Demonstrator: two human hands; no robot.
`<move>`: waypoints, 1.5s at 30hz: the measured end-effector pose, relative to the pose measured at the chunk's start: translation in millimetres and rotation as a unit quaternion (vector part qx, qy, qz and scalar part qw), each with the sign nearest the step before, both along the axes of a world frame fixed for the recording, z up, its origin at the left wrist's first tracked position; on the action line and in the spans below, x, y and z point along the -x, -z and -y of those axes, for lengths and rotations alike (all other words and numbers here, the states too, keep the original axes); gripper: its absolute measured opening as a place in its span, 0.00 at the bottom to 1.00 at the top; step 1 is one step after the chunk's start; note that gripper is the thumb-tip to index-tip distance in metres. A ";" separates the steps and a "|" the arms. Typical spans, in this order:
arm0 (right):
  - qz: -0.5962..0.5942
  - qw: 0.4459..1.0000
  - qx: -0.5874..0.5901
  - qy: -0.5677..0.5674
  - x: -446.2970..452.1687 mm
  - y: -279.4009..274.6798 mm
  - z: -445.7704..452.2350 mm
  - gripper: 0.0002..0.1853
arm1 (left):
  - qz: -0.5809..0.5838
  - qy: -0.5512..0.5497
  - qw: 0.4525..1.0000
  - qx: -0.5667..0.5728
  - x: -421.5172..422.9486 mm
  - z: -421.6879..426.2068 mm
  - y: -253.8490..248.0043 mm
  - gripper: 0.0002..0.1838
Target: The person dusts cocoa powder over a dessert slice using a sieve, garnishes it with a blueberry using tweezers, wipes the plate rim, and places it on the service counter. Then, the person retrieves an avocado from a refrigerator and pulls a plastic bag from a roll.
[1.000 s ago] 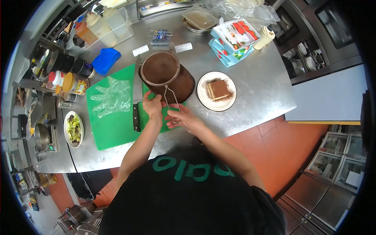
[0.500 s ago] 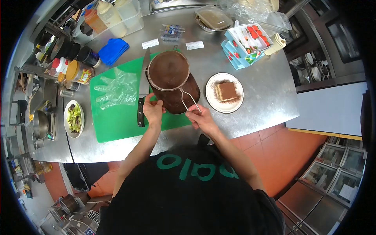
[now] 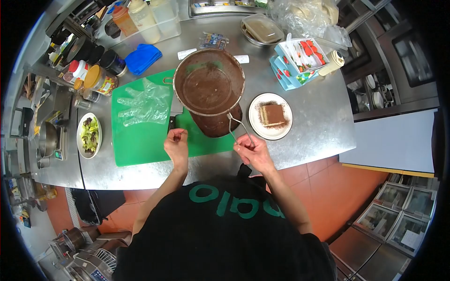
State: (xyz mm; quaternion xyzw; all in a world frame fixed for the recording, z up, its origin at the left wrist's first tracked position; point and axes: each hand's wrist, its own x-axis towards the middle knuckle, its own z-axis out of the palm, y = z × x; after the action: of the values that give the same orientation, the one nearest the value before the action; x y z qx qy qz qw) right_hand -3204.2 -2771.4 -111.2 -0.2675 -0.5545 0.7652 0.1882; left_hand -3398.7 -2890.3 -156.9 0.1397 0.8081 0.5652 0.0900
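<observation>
My right hand (image 3: 254, 151) grips the wire handle of a round sieve (image 3: 212, 89) coated in brown powder. The sieve is held above a brown-coated container (image 3: 219, 127), covering much of it. My left hand (image 3: 176, 149) has its fingers curled beside a knife's black handle (image 3: 172, 122); whatever they may hold is hidden. Most of the knife is out of sight under the sieve. A clear plastic glove (image 3: 146, 104) lies on the green cutting board (image 3: 140, 147). To the right, a white plate (image 3: 257, 130) bears a layered cake slice (image 3: 274, 114) dusted with brown powder.
Strawberry boxes (image 3: 300, 58) and a squeeze bottle (image 3: 333, 64) stand at the back right. At left are a salad bowl (image 3: 97, 145), several jars (image 3: 100, 80) and a blue cloth (image 3: 142, 59). A lidded tub (image 3: 263, 25) sits in a metal bowl behind the sieve.
The sieve has risen off the brown container toward the camera, and its inside shows more clearly. My left hand has drawn back from the container's edge, with its fingers curling in.
</observation>
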 end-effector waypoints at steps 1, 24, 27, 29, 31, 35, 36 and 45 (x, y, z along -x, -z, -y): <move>0.000 1.000 -0.001 -0.001 -0.2 -0.3 0.5 0.03 | 0.017 0.000 1.000 0.002 -2.3 0.9 -2.1 0.02; 0.131 0.964 -0.009 0.232 -56.8 -9.0 3.5 0.03 | 0.296 -0.047 0.931 -0.208 55.3 -94.9 17.8 0.21; 0.140 0.961 0.020 0.238 -67.6 -12.1 9.3 0.04 | 0.285 -0.037 0.927 -0.241 59.3 -82.8 -4.4 0.22; 0.139 0.959 0.037 0.245 -70.4 -16.2 13.4 0.04 | 0.252 0.013 0.939 -0.235 53.5 -74.7 -28.0 0.22; 0.137 0.958 0.053 0.244 -75.5 -19.4 15.8 0.04 | 0.216 0.055 0.947 -0.232 41.6 -74.0 -56.5 0.23; 0.093 0.962 0.109 0.231 -84.3 -29.4 18.3 0.05 | 0.055 0.179 0.967 -0.170 -12.6 -99.3 -103.3 0.21; 0.095 0.959 0.119 0.237 -88.7 -33.0 18.9 0.05 | 0.010 0.213 0.962 -0.170 -25.3 -106.8 -104.5 0.21; 0.083 0.944 0.139 0.288 -122.0 -45.9 17.6 0.05 | -0.170 0.334 0.920 -0.117 -90.7 -139.2 -114.1 0.22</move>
State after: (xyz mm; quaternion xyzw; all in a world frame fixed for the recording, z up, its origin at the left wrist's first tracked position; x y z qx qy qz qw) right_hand -3082.2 -2788.9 -65.3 -0.5021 -0.3552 0.7229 0.3148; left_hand -3308.0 -2751.1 -42.8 0.5049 0.6456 0.5607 0.1176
